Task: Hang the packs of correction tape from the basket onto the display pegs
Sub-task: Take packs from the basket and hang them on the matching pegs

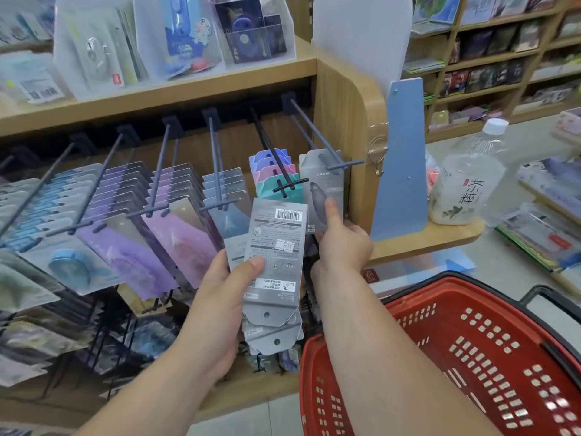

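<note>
Both grips occupied.
Left hand (226, 297) grip holds stack of grey card correction-tape packs (273, 247); right hand (341, 243) grip pinches grey pack (323, 187) hanging on dark metal peg (317, 133).

A clear plastic bottle with a white cap and a pale printed label (465, 180) stands on the wooden counter ledge (440, 239), just beside an upright blue metal panel (404, 158). A silver wire hook (379, 157) hangs by the panel's left edge. Clear plastic bins (94, 42) line the upper wooden shelf (176, 89).
</note>
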`<state>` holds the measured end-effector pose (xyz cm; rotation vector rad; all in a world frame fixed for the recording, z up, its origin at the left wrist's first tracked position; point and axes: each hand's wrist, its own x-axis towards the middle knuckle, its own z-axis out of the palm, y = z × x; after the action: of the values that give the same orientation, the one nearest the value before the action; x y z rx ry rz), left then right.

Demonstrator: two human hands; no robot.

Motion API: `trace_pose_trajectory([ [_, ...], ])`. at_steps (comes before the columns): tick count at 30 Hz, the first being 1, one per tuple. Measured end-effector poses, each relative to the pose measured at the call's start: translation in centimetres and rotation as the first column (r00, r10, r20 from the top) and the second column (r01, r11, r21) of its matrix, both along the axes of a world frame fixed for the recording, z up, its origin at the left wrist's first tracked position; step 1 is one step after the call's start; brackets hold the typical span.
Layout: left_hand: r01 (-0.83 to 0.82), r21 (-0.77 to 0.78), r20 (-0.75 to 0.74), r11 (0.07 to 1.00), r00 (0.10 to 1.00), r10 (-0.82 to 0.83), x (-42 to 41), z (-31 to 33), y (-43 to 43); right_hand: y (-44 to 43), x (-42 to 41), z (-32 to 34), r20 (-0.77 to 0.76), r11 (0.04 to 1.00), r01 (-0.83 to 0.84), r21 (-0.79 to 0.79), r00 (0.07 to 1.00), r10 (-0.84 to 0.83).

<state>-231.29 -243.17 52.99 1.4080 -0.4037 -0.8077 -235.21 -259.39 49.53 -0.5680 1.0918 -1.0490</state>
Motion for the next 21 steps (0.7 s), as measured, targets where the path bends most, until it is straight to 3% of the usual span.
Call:
trace_pose_trajectory([
  [5,-0.002,-0.011,0.001,1.000,1.000,0.002,-0.1,-0.2,0.2,0.6,-0.5,0.4,-0.018,0.999,-0.048,-0.004,0.999,0.048],
  [8,-0.005,0.014,-0.009,1.000,1.000,0.005,-0.1,-0.3,0.2,2.5,-3.4,1.5,0.081,0.975,-0.222,-0.022,0.971,0.223],
  [11,0.019,0.063,-0.019,0.998,1.000,-0.017,0.0,-0.5,-0.2,4.1,-6.3,1.8,-0.044,0.817,-0.528,-0.233,0.845,0.534],
  [13,0.100,0.121,-0.015,0.988,0.995,-0.099,-0.2,-0.5,-0.6,4.3,-7.8,2.0,-0.127,0.725,-0.624,-0.291,0.776,0.618],
  [16,0.191,0.166,-0.008,0.968,0.981,-0.192,-0.8,-0.3,-0.9,3.4,-9.3,2.2,-0.165,0.697,-0.657,-0.288,0.751,0.640],
  [21,0.201,0.152,-0.040,0.968,0.979,-0.198,-1.6,-0.4,-1.1,2.2,-10.4,2.0,-0.173,0.823,-0.425,-0.376,0.905,0.388],
])
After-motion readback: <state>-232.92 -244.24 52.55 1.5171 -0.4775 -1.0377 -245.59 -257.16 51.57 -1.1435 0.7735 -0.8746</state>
